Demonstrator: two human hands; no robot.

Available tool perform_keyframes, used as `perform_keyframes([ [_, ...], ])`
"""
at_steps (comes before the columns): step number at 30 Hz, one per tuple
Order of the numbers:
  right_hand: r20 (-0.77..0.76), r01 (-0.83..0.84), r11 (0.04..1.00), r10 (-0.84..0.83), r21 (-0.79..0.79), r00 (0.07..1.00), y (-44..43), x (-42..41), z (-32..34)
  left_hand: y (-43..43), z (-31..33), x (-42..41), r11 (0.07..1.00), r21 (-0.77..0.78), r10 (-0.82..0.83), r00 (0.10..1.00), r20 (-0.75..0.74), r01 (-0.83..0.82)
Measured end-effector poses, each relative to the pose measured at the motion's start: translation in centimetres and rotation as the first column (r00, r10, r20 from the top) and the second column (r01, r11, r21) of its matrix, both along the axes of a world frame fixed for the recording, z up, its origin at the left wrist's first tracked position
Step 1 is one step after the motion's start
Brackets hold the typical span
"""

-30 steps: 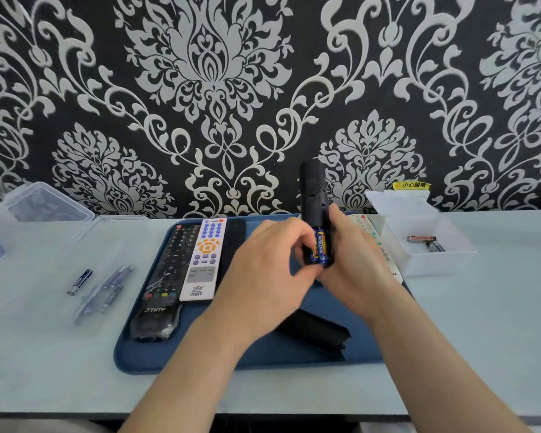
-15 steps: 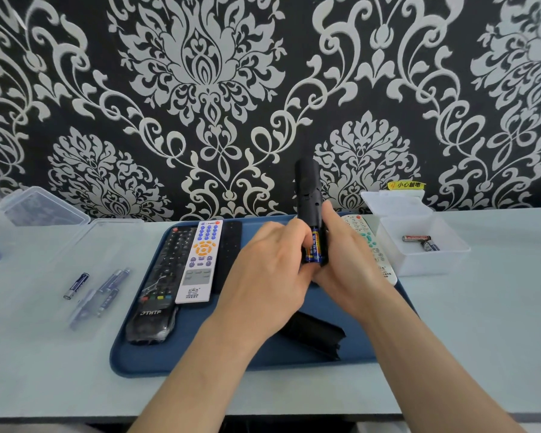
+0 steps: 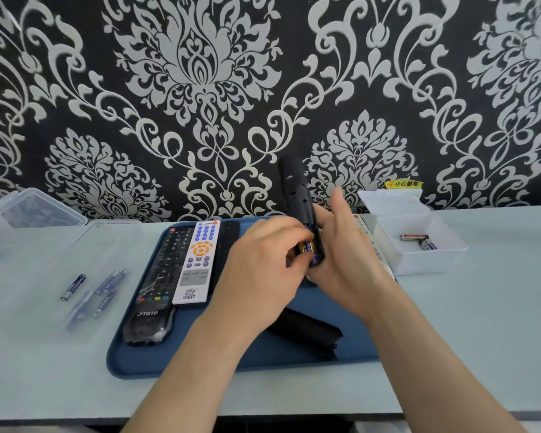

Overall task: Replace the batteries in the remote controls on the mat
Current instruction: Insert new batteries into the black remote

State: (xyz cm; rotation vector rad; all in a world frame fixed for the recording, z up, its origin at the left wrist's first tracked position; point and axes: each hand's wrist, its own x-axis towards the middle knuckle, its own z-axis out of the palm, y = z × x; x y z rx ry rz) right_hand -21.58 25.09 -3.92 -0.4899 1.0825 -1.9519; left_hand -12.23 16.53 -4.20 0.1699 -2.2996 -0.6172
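My right hand (image 3: pixel 347 254) holds a black remote (image 3: pixel 295 195) upright above the blue mat (image 3: pixel 263 354), its open battery bay facing me. My left hand (image 3: pixel 263 260) pinches a blue-and-yellow battery (image 3: pixel 306 246) at that bay. The remote's black battery cover (image 3: pixel 306 331) lies on the mat below my hands. On the mat's left lie a black THTF remote (image 3: pixel 156 282), a white remote with orange buttons (image 3: pixel 197 260) and another black remote (image 3: pixel 227 245). A white remote (image 3: pixel 372 242) shows partly behind my right hand.
A clear tray (image 3: pixel 28 292) on the left holds several blue batteries (image 3: pixel 72 285). A clear box (image 3: pixel 419 260) on the right holds two batteries (image 3: pixel 419 240), its lid up against the patterned wall. Another clear box (image 3: pixel 35 207) sits at the far left.
The black remote has tilted slightly left. My left fingers have closed further over the battery in the bay, hiding more of it. The view has shifted a little.
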Motion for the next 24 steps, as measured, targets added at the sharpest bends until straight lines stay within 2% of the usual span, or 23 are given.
perform_keyframes([
  [2, -0.037, -0.034, 0.999, 0.034, 0.002, 0.999, 0.1, -0.2, -0.1, -0.3, 0.1, 0.1, 0.997, -0.078, 0.007, 0.999, 0.043, -0.003],
  [5, -0.107, -0.067, 0.997, 0.070, 0.027, 0.992, -0.1, -0.3, -0.5, -0.7, 0.3, 0.2, 0.994, -0.113, 0.002, 0.994, 0.105, 0.010],
  [11, -0.139, -0.134, 0.991, 0.137, 0.026, 0.981, 0.2, -0.4, -0.7, -0.9, 0.5, 0.3, 0.998, -0.051, -0.035, 0.990, 0.138, 0.043],
  [13, -0.135, -0.142, 0.990, 0.143, 0.022, 0.980, 0.2, -0.4, -0.6, -0.6, 0.5, 0.5, 1.000, -0.001, -0.015, 0.993, 0.114, 0.015],
  [17, -0.070, -0.128, 0.991, 0.126, -0.027, 0.990, 0.0, -0.5, -0.8, 0.1, 0.6, 0.6, 0.970, 0.238, 0.022, 0.996, 0.083, -0.041],
  [19, -0.065, -0.126, 0.991, 0.124, -0.035, 0.990, -0.1, -0.6, -0.8, 0.1, 0.5, 0.5, 0.958, 0.283, 0.019, 0.996, 0.084, -0.042],
  [24, -0.102, -0.144, 0.990, 0.142, -0.012, 0.985, 0.1, -0.6, -0.7, -0.4, 0.7, 0.5, 0.989, 0.148, -0.024, 0.992, 0.127, 0.004],
])
